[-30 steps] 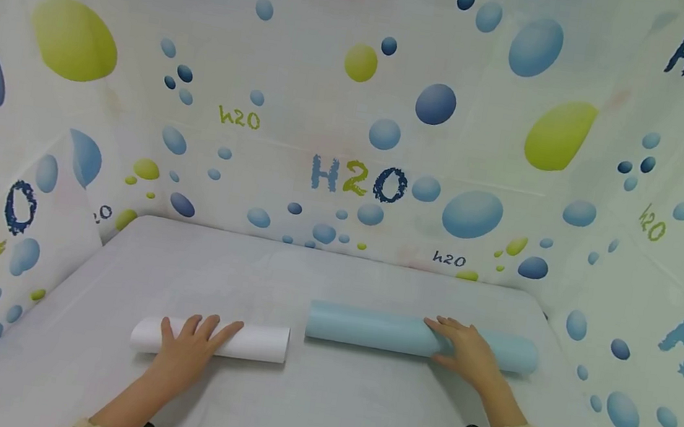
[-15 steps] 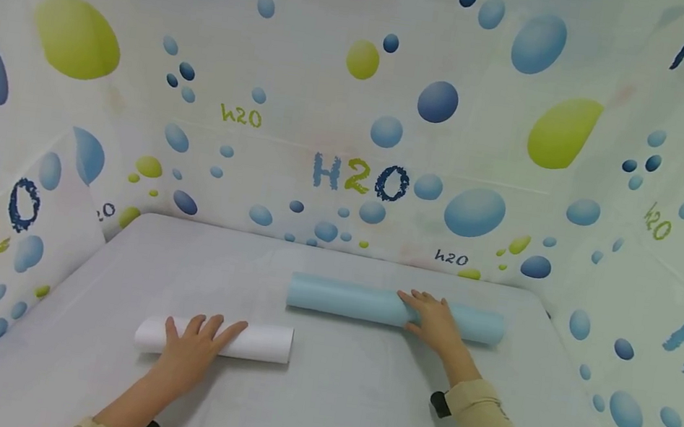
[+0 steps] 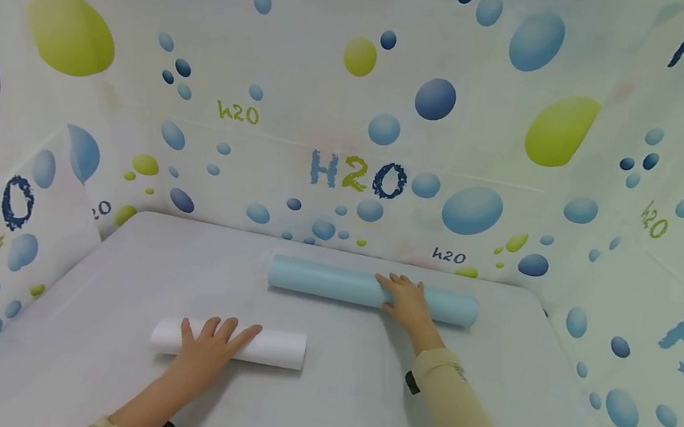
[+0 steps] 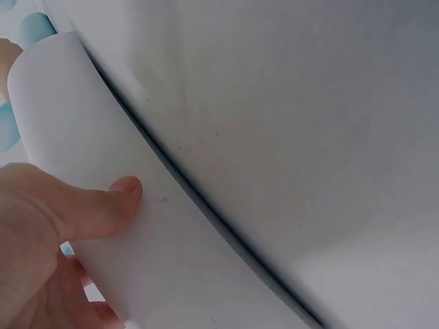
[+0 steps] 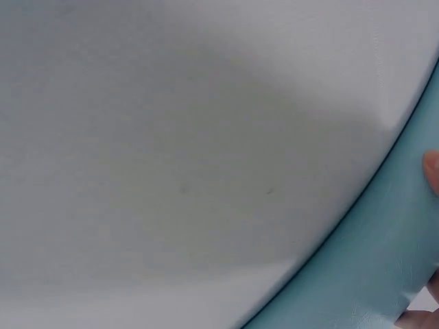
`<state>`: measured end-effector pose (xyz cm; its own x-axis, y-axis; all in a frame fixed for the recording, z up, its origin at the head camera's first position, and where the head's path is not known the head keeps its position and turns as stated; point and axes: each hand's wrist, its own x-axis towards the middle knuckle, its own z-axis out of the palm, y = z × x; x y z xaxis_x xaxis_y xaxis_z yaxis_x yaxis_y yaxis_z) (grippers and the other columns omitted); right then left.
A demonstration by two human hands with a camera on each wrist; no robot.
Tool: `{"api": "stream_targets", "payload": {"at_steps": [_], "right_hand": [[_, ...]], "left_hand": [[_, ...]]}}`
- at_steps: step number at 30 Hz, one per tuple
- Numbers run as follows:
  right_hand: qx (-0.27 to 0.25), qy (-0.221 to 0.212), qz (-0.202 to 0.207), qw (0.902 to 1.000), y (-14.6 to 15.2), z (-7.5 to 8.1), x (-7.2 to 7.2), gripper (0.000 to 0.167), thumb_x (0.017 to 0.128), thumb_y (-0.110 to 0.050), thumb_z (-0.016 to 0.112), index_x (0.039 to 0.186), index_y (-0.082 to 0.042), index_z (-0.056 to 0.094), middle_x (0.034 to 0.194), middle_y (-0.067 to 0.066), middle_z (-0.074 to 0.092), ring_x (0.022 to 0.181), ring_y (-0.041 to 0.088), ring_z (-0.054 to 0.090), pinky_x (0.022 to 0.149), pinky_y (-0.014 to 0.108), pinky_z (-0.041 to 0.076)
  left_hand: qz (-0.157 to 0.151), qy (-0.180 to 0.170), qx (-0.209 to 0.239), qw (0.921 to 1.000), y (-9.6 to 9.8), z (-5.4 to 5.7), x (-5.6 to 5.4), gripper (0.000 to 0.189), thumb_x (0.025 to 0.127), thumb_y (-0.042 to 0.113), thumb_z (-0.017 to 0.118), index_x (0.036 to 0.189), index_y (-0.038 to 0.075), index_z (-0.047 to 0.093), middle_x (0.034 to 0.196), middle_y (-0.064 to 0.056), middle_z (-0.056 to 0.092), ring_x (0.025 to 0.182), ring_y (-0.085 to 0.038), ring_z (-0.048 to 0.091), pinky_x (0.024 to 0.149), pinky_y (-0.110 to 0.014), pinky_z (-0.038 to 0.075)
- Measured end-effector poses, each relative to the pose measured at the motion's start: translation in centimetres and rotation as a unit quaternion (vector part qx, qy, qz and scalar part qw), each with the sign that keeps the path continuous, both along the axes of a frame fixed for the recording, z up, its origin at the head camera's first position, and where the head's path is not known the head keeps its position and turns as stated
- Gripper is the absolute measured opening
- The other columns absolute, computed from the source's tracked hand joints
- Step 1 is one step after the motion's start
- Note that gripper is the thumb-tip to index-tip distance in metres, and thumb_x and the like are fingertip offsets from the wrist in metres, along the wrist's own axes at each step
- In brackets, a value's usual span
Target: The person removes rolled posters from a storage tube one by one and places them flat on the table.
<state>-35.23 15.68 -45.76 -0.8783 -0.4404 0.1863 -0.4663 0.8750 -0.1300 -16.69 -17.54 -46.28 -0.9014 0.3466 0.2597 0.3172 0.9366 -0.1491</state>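
Note:
A white paper roll (image 3: 280, 349) lies crosswise on the table, nearer to me and left of the middle. My left hand (image 3: 206, 357) grips it from above; in the left wrist view the thumb (image 4: 113, 209) presses on the near side of the white roll (image 4: 89, 123) and the other fingers go over its far side. Farther back, a longer light blue roll (image 3: 319, 281) lies near the table's rear edge. My right hand (image 3: 406, 303) holds it right of its middle, fingers over the top. Only parts of the fingers show beside the blue roll (image 5: 370, 253) in the right wrist view.
The table (image 3: 314, 414) has a plain white cover. A sheet (image 3: 304, 106) printed with blue and green drops and "H2O" letters hangs behind it and on both sides.
My right hand has moved the light blue roll away from me and to the left, toward the rear edge. The white roll under my left hand has shifted slightly right.

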Motion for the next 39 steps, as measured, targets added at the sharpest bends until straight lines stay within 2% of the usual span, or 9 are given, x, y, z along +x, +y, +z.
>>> {"api": "stream_targets", "payload": {"at_steps": [11, 18, 22, 25, 31, 39], "right_hand": [[0.003, -0.019, -0.011, 0.9997, -2.3, -0.1, -0.6, 0.065, 0.076, -0.02, 0.074, 0.135, -0.019, 0.046, 0.136, 0.015, 0.044, 0.126, 0.037, 0.037, 0.098, 0.065, 0.02], [0.023, -0.041, -0.018, 0.9987, -2.8, 0.4, -0.7, 0.065, 0.079, -0.022, 0.071, 0.138, -0.02, 0.042, 0.139, 0.014, 0.04, 0.128, 0.037, 0.033, 0.099, 0.063, 0.021], [0.041, -0.032, -0.009, 0.9986, -2.6, 1.0, -0.4, 0.066, 0.08, -0.027, 0.07, 0.139, -0.02, 0.041, 0.14, 0.015, 0.039, 0.129, 0.038, 0.031, 0.098, 0.064, 0.021], [0.036, -0.016, 0.01, 0.9992, -2.4, 1.4, 0.0, 0.065, 0.082, -0.031, 0.068, 0.139, -0.019, 0.04, 0.14, 0.016, 0.038, 0.13, 0.039, 0.028, 0.098, 0.065, 0.019], [-0.013, -0.008, 0.091, 0.9957, -2.3, 1.4, 1.9, 0.059, 0.088, -0.038, 0.059, 0.141, -0.02, 0.038, 0.142, 0.016, 0.035, 0.134, 0.035, 0.023, 0.102, 0.062, 0.015], [-0.024, -0.023, 0.166, 0.9855, -2.4, 2.1, 7.3, 0.059, 0.09, -0.046, 0.051, 0.14, -0.018, 0.039, 0.142, 0.013, 0.036, 0.133, 0.035, 0.026, 0.102, 0.059, 0.021]], "left_hand": [[0.012, -0.032, -0.006, 0.9994, 1.2, -0.7, 0.1, 0.076, 0.07, -0.012, 0.069, 0.131, 0.024, 0.042, 0.114, -0.01, 0.044, 0.107, -0.035, 0.042, 0.078, -0.072, 0.031], [0.003, -0.021, -0.002, 0.9998, 2.6, -0.1, 0.1, 0.072, 0.072, -0.012, 0.067, 0.13, 0.025, 0.044, 0.112, -0.009, 0.044, 0.106, -0.034, 0.043, 0.078, -0.071, 0.033], [-0.001, -0.005, -0.012, 0.9999, 3.4, 0.0, 0.0, 0.072, 0.071, -0.01, 0.069, 0.129, 0.025, 0.044, 0.111, -0.009, 0.045, 0.106, -0.034, 0.044, 0.078, -0.07, 0.034], [-0.001, -0.008, -0.015, 0.9999, 4.1, 0.1, -0.1, 0.073, 0.071, -0.009, 0.07, 0.129, 0.026, 0.043, 0.111, -0.009, 0.045, 0.106, -0.034, 0.044, 0.078, -0.07, 0.033], [0.006, -0.042, -0.017, 0.999, 5.6, 0.3, -0.4, 0.077, 0.069, -0.006, 0.073, 0.131, 0.027, 0.042, 0.112, -0.01, 0.045, 0.107, -0.034, 0.043, 0.081, -0.071, 0.031], [0.021, -0.061, -0.033, 0.9974, 7.2, 0.4, -0.9, 0.077, 0.072, 0.0, 0.074, 0.133, 0.031, 0.04, 0.115, -0.009, 0.047, 0.109, -0.033, 0.045, 0.083, -0.068, 0.033]]}}
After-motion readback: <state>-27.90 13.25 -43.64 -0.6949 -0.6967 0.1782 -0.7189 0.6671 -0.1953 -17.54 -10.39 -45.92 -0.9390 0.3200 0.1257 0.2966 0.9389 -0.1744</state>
